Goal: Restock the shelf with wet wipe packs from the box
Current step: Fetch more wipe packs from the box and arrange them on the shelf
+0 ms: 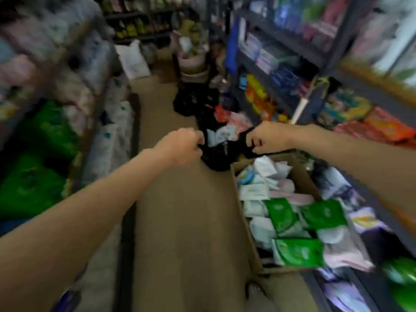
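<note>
A black plastic bag (217, 154) hangs open over the aisle floor between my two hands. My left hand (183, 146) grips its left edge and my right hand (267, 138) grips its right edge, both with fingers curled. Pale wet wipe packs (221, 136) show inside the bag's mouth. Below my right arm stands a cardboard box (247, 224) filled with several wipe packs, white, pink and green (299, 252). The shelf (288, 43) on the right holds blue, pink and orange packs. The picture is blurred by motion.
Shelves on the left carry green packs (45, 140) and pale bundles. More black bags (193, 102) and pink tubs (193, 64) stand further down the aisle, with a white sack (132, 59) beside them. Brown floor (180, 221) lies between the shelves.
</note>
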